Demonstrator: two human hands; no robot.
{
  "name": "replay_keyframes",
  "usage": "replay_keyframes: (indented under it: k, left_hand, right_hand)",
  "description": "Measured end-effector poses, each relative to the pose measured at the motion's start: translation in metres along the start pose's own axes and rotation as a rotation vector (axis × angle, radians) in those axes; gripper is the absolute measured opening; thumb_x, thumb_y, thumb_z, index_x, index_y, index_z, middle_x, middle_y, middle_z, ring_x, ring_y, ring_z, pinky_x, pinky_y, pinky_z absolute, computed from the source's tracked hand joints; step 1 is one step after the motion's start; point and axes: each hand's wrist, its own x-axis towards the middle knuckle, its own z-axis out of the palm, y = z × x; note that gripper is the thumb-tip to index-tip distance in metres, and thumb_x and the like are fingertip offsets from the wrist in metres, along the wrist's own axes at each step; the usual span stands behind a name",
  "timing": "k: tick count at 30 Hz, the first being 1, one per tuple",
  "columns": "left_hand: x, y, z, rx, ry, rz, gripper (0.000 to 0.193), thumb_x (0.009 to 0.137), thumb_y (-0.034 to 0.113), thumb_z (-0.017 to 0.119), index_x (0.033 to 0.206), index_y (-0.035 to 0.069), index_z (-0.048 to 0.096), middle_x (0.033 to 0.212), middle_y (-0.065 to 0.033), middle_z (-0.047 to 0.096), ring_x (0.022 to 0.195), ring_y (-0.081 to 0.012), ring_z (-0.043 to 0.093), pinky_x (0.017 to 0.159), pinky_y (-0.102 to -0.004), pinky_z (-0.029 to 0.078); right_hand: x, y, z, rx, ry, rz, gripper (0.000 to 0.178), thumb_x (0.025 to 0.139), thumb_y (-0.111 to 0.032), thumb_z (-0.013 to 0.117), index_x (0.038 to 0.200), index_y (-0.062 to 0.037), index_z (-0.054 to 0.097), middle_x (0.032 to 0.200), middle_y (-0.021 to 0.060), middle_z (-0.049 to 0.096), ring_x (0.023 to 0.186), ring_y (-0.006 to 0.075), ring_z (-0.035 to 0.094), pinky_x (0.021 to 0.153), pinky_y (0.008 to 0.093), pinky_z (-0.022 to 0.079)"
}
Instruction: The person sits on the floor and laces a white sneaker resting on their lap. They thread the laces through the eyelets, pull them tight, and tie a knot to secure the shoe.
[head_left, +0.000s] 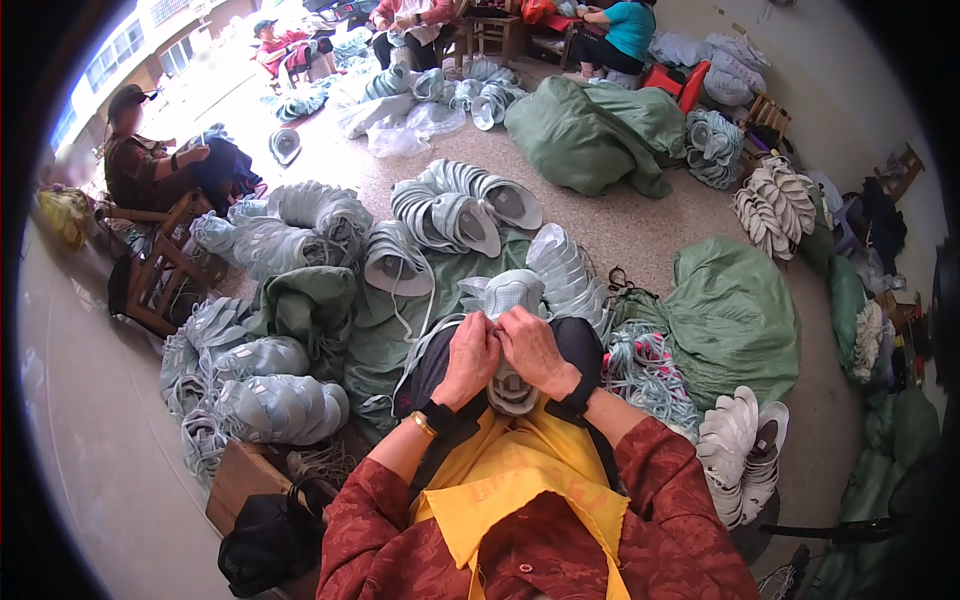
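A pale grey-green shoe upper [512,290] lies between my knees, its toe pointing away from me. My left hand [468,362] and my right hand [538,352] meet over its middle, fingers closed and pinching near the lacing area. The fingertips hide whether a lace end is between them. Beside my left hand a pale shoelace [408,372] trails down over my dark trouser leg. The upper's heel end shows below my wrists. Just beyond my knees stands a nested row of similar uppers [565,270].
Stacked uppers [285,405] lie at the left, more [445,215] ahead. Green sacks [735,320] flank me at right, near a bundle of laces [645,370] and white shoe parts [740,455]. A wooden box [245,485] stands at lower left. Several people sit farther off.
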Motion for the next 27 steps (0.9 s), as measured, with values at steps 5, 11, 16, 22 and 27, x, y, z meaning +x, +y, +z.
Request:
replay_keyframes:
  k: [5, 11, 16, 22, 27]
  left_hand:
    - [0.000, 0.005, -0.003, 0.033, 0.001, 0.013, 0.013, 0.084, 0.001, 0.058, 0.096, 0.000, 0.052, 0.088, -0.0205, 0.058, 0.082, -0.0420, 0.058, 0.071, -0.0483, 0.047]
    - [0.003, 0.008, -0.006, 0.022, -0.085, -0.049, 0.022, 0.083, -0.002, 0.054, 0.104, 0.002, 0.047, 0.092, -0.0202, 0.056, 0.090, -0.0433, 0.057, 0.075, -0.0518, 0.046]
    - [0.006, 0.014, -0.008, 0.026, -0.092, -0.061, 0.023, 0.082, -0.004, 0.050, 0.104, 0.002, 0.046, 0.091, -0.0204, 0.055, 0.089, -0.0439, 0.057, 0.075, -0.0520, 0.045]
    - [0.005, 0.009, -0.009, 0.028, -0.101, -0.053, 0.021, 0.082, -0.005, 0.050, 0.101, 0.001, 0.045, 0.090, -0.0207, 0.054, 0.088, -0.0446, 0.056, 0.075, -0.0520, 0.044]
    - [0.006, 0.012, -0.007, 0.008, -0.096, -0.049, 0.019, 0.082, -0.005, 0.051, 0.099, 0.001, 0.045, 0.088, -0.0211, 0.053, 0.086, -0.0448, 0.056, 0.074, -0.0522, 0.044]
  right_hand:
    - [0.002, -0.002, -0.008, 0.015, -0.002, -0.060, 0.006, 0.088, -0.005, 0.062, 0.092, 0.0002, 0.061, 0.089, 0.0196, 0.060, 0.083, 0.0419, 0.063, 0.072, 0.0488, 0.052]
    - [-0.011, -0.004, -0.032, 0.107, -0.017, -0.088, 0.008, 0.084, -0.003, 0.066, 0.087, 0.0024, 0.061, 0.082, 0.0193, 0.061, 0.074, 0.0382, 0.063, 0.066, 0.0447, 0.051]
    - [-0.021, -0.011, -0.072, 0.517, -0.177, 0.159, 0.005, 0.090, -0.002, 0.069, 0.092, 0.0019, 0.066, 0.072, 0.0044, 0.061, 0.063, 0.0154, 0.060, 0.058, 0.0280, 0.047]
    - [-0.014, -0.076, -0.166, 1.091, -0.299, 0.212, 0.007, 0.096, -0.002, 0.066, 0.091, 0.0019, 0.065, 0.084, 0.0018, 0.060, 0.064, 0.0069, 0.054, 0.056, 0.0214, 0.044]
    - [-0.013, -0.072, -0.160, 1.151, -0.217, 0.248, 0.008, 0.096, -0.004, 0.067, 0.091, 0.0019, 0.064, 0.087, 0.0039, 0.060, 0.064, 0.0074, 0.054, 0.056, 0.0217, 0.044]
